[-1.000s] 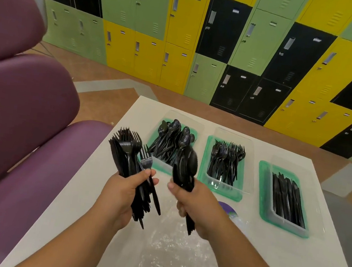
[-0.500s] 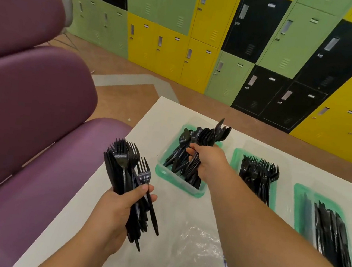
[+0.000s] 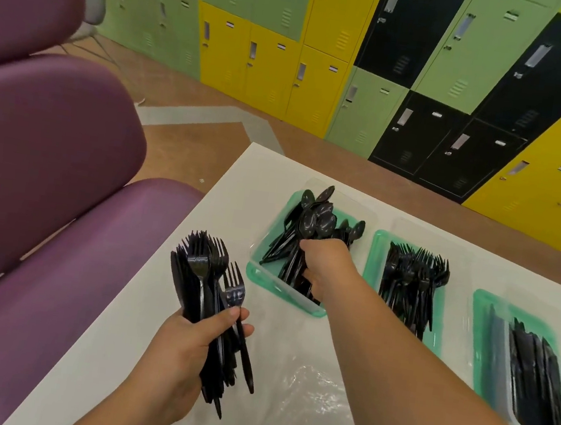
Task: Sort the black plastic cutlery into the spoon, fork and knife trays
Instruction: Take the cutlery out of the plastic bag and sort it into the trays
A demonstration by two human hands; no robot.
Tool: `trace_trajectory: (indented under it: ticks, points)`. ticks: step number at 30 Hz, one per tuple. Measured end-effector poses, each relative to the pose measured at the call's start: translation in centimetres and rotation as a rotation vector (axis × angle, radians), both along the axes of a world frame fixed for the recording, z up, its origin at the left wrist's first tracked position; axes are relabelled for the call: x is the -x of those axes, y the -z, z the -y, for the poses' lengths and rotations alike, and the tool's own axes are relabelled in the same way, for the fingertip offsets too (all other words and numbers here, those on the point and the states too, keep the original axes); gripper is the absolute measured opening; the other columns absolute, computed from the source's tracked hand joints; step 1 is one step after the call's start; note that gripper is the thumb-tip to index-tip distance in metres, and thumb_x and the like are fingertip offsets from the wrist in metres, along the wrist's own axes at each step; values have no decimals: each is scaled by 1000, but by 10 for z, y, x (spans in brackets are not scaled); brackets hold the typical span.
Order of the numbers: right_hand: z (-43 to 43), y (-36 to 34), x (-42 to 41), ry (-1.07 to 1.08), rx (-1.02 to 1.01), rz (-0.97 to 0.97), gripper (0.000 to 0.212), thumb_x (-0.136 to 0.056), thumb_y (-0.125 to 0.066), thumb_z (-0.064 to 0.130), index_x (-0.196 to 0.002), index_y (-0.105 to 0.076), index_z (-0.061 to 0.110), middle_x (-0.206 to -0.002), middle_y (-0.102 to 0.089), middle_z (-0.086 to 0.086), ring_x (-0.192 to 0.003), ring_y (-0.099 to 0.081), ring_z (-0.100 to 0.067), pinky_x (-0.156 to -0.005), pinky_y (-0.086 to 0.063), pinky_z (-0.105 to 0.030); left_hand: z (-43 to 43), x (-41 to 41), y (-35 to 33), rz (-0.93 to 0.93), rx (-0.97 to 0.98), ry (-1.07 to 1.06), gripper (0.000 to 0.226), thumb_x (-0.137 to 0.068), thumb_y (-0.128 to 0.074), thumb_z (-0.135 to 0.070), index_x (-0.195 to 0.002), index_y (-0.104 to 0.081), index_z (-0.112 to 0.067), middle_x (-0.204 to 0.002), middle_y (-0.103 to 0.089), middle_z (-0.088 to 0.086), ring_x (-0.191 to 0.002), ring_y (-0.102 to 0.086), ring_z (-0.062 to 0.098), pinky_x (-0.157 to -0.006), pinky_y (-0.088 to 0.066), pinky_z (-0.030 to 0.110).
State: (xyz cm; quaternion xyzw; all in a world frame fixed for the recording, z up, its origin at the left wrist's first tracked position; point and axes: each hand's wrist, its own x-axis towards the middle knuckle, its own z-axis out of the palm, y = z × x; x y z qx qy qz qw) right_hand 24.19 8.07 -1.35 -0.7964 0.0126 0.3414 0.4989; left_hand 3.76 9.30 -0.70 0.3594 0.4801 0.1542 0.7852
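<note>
Nearest, the left hand (image 3: 182, 349) squeezes a big bunch of forks (image 3: 206, 274); one pokes out loose and could slip onto the table (image 3: 224, 197). Farther on, the right hand (image 3: 327, 265) grips some spoons (image 3: 317, 217) inside the spoon tray (image 3: 263, 278). The pile is tall, so spoons could spill over the edge.

One view only: a wide-angle camera worn at head height, set above the near end of the white table (image 3: 250, 187), facing forward and tilted down. The left forearm (image 3: 125, 406) and right forearm (image 3: 411, 372) enter from the bottom edge, so the near work area lies close under the lens. The knife tray (image 3: 480, 320) reaches the right edge. A purple seat (image 3: 48, 146) fills the left side and the lockers (image 3: 325, 75) the top; straight lines bow toward the frame edges
</note>
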Motion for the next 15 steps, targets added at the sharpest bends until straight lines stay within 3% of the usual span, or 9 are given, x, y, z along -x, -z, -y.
trace_trajectory:
  ticks: [2, 3, 4, 5, 6, 10, 12, 15]
  points:
    - [5, -18, 8, -125, 164, 43, 29, -92, -53, 14, -120, -55, 6, -122, -62, -8, -112, -59, -25, -93, -47, -31, 1, -3, -2, 0, -7, 8, 13, -87, -64, -9, -98, -69, -5, -83, -77, 8, -87, -72, 25, -73, -52, 36]
    - [11, -19, 13, -272, 320, 194, 28, -92, -53, 15, -119, -55, 9, -121, -62, -5, -111, -59, -22, -91, -46, -28, 2, -4, -3, 2, -9, 11, 13, -87, -64, -9, -98, -69, -5, -84, -77, 9, -87, -72, 25, -74, -52, 36]
    - [16, -22, 14, -252, 304, 225, 27, -92, -53, 14, -118, -56, 8, -121, -62, -6, -112, -59, -23, -91, -46, -28, 3, -4, -4, 3, -9, 12, 13, -87, -64, -9, -98, -69, -5, -85, -77, 9, -87, -73, 25, -75, -53, 37]
    - [18, -24, 15, -90, 122, 29, 28, -92, -52, 12, -119, -56, 4, -122, -61, -11, -114, -58, -27, -93, -47, -32, 4, -5, -5, 7, -9, 11, 13, -87, -64, -8, -99, -68, -5, -86, -76, 9, -86, -73, 25, -75, -53, 37]
    - [27, -24, 15, -27, 2, -44, 31, -92, -52, 10, -121, -55, 0, -125, -59, -18, -116, -57, -32, -97, -48, -37, 7, -6, -9, 12, -12, 17, 13, -87, -64, -8, -99, -68, -6, -87, -76, 9, -86, -73, 25, -76, -53, 37]
    - [50, -24, 24, -98, -48, -23, 39, -94, -52, 14, -132, -50, 4, -135, -53, -21, -124, -52, -36, -107, -41, -49, 12, -6, -17, 23, -24, 55, 8, -85, -65, -8, -92, -69, -9, -86, -77, 8, -82, -74, 23, -71, -52, 35]
    - [62, -34, 36, -144, -95, 6, 30, -95, -51, 14, -124, -57, 6, -120, -64, -18, -112, -61, -31, -102, -47, -47, 15, -5, -23, 41, -29, 72, 7, -84, -65, -6, -90, -70, -8, -86, -77, 10, -80, -74, 24, -69, -52, 35]
    - [83, -50, 60, -274, -174, -39, 20, -97, -51, 22, -109, -66, 16, -103, -71, 0, -96, -66, -15, -90, -53, -36, 19, -4, -32, 73, -36, 117, 12, -82, -67, -6, -93, -71, -5, -88, -76, 11, -81, -74, 23, -68, -53, 35]
